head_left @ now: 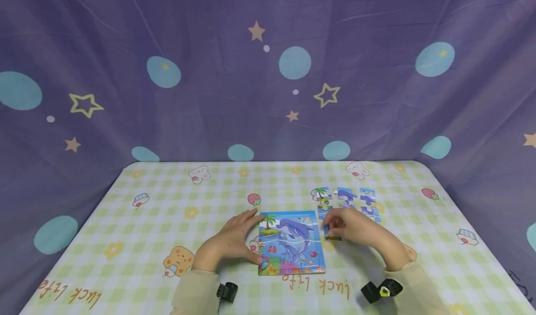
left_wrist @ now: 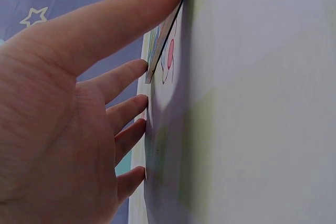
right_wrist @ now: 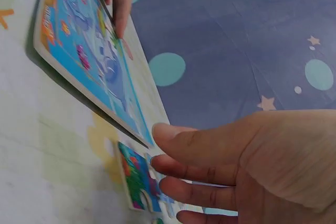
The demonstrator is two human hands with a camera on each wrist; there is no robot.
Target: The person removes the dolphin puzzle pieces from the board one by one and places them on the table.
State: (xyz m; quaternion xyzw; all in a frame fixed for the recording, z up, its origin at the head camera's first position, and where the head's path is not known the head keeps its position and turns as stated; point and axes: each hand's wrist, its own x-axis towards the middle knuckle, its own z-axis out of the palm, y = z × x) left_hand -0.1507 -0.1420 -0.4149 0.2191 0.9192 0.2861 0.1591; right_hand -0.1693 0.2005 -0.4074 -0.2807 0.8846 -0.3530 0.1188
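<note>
A square jigsaw board (head_left: pixel 293 240) with a dolphin picture lies flat on the table. My left hand (head_left: pixel 230 240) is spread along its left side, the thumb at the lower corner and the index finger at the upper one. In the left wrist view that hand's fingers (left_wrist: pixel 126 111) are extended and apart. Right of the board lies a puzzle piece (right_wrist: pixel 137 177) with red, green and blue print. My right hand (head_left: pixel 351 226) hovers close over it, fingers loosely bent. Nothing shows between thumb and fingers in the right wrist view.
Behind my right hand, several loose jigsaw pieces (head_left: pixel 345 195) lie in rough rows. A checked tablecloth (head_left: pixel 146 231) with printed figures covers the table. A purple curtain (head_left: pixel 209 119) with stars and blue spots hangs behind the far edge.
</note>
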